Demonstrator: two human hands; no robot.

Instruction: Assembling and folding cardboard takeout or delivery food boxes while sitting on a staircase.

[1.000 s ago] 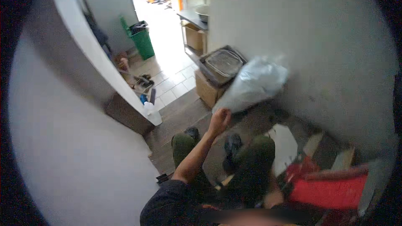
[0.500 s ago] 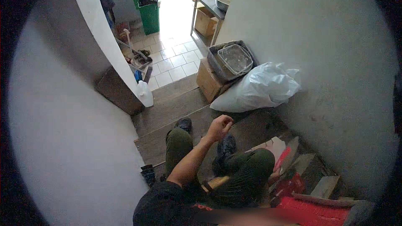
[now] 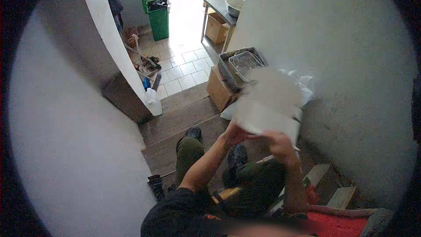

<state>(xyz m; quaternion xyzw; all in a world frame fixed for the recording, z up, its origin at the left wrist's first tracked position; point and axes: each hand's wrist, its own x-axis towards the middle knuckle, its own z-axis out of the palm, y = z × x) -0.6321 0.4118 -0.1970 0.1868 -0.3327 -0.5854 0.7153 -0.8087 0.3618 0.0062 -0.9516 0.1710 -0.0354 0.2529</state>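
Note:
A pale, folded cardboard sheet (image 3: 267,109), smeared by motion, is held up in front of my knees. My left hand (image 3: 236,135) grips its near left corner. Fingers of my right hand (image 3: 280,145) close on the near edge, close beside the left. Behind the sheet, most of a white plastic sack (image 3: 302,83) is hidden. Below my hands are my legs in dark green trousers, on wooden steps. Red material (image 3: 340,224) lies low at the right, beside pale boards (image 3: 342,197).
Down the steps (image 3: 180,120), a cardboard box (image 3: 219,87) carries a dirty plastic crate (image 3: 245,66) by the right wall. A white jug (image 3: 152,101) stands at the left wall's end. Beyond are a green bin (image 3: 158,22) and a metal table (image 3: 219,6) with a basin (image 3: 234,6).
My right hand has come up from the lower right with the cardboard sheet. My left hand, free before, has dropped slightly and taken hold of it.

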